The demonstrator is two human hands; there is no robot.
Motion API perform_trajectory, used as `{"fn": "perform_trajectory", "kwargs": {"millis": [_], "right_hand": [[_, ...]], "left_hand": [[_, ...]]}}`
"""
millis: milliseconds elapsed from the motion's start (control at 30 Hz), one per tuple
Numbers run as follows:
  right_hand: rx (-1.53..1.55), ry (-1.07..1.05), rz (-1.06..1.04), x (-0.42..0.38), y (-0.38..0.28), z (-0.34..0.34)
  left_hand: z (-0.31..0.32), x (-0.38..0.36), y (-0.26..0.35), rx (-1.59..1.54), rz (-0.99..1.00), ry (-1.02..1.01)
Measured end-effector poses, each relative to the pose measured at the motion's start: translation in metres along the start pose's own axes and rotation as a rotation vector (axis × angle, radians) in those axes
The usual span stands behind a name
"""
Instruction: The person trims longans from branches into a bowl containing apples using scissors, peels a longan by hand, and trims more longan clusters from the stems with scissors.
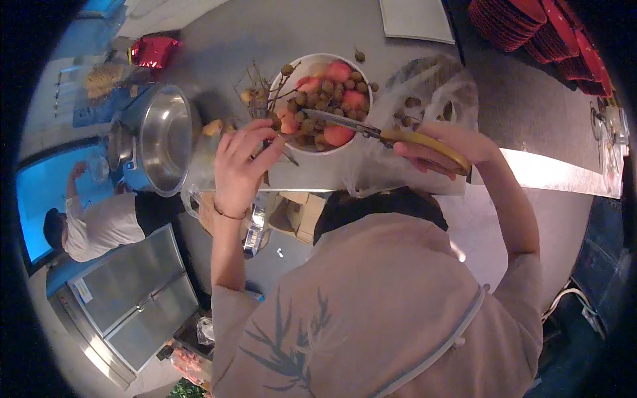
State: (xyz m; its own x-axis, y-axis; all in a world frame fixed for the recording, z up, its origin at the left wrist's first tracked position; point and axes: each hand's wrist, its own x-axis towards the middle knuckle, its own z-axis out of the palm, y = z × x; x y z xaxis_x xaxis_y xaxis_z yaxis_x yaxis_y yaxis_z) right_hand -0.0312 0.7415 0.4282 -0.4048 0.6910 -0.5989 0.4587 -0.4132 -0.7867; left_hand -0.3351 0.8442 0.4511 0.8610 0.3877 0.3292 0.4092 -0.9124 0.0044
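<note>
A white bowl (364, 138) on the metal table holds small round brown fruits (324, 98) and several red fruits (338, 71). My right hand (441, 147) is closed round the yellow handles of the scissors (378, 132), whose blades reach over the bowl. At the bowl's left edge my left hand (244, 154) has its fingers closed on a bunch of brown twigs (261, 89) with a few fruits on it. A clear plastic bag (431, 83) with some brown fruits inside lies right of the bowl.
A large metal basin (167, 139) stands to the left, with a red shiny packet (154, 52) behind it. Red baskets (507, 23) are stacked at the back right. Below the table is an open cardboard box (288, 213). Another person (109, 225) stands at the far left.
</note>
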Motion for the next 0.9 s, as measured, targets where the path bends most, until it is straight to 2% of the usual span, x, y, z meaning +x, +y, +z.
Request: {"fn": "perform_trajectory", "kwargs": {"millis": [67, 167, 233, 300, 333, 433, 467, 567, 633, 667, 767, 867, 900], "right_hand": [[0.053, 0.067, 0.046, -0.006, -0.013, 0.001], [0.205, 0.124, -0.126, 0.005, 0.014, 0.008], [0.311, 0.180, -0.187, 0.003, 0.015, 0.019], [0.334, 0.217, -0.190, 0.001, 0.016, 0.030], [0.304, 0.228, -0.163, 0.001, 0.017, 0.035], [0.279, 0.143, -0.062, -0.001, 0.005, 0.038], [0.282, 0.100, -0.025, -0.002, 0.001, 0.038], [0.353, -0.040, -0.144, 0.003, 0.015, 0.039], [0.354, 0.016, -0.142, -0.010, 0.001, 0.042], [0.352, 0.043, -0.144, -0.014, -0.004, 0.043], [0.483, -0.082, -0.236, -0.019, 0.009, 0.047], [0.341, -0.142, -0.251, -0.021, 0.010, 0.051], [0.322, -0.161, -0.198, -0.018, 0.012, 0.053]], "left_hand": [[-0.001, -0.002, -0.008, -0.031, -0.045, 0.066], [-0.001, -0.005, -0.005, -0.270, -0.329, 0.357], [0.000, -0.005, -0.009, -0.300, -0.452, 0.496], [0.000, -0.006, -0.011, -0.325, -0.628, 0.607], [0.000, -0.004, -0.009, -0.452, -0.755, 0.682], [0.006, -0.008, -0.016, -0.676, -0.888, 0.786], [0.006, -0.008, -0.015, -0.747, -0.877, 0.816], [0.011, -0.007, -0.010, -0.955, -0.885, 0.883], [0.015, -0.015, -0.013, -1.075, -0.948, 0.907], [0.015, -0.014, -0.013, -1.096, -0.959, 0.911], [0.014, -0.014, -0.010, -1.133, -1.000, 0.924], [0.015, -0.015, -0.010, -1.126, -1.017, 0.926], [0.016, -0.014, -0.009, -1.121, -1.013, 0.923]]}}
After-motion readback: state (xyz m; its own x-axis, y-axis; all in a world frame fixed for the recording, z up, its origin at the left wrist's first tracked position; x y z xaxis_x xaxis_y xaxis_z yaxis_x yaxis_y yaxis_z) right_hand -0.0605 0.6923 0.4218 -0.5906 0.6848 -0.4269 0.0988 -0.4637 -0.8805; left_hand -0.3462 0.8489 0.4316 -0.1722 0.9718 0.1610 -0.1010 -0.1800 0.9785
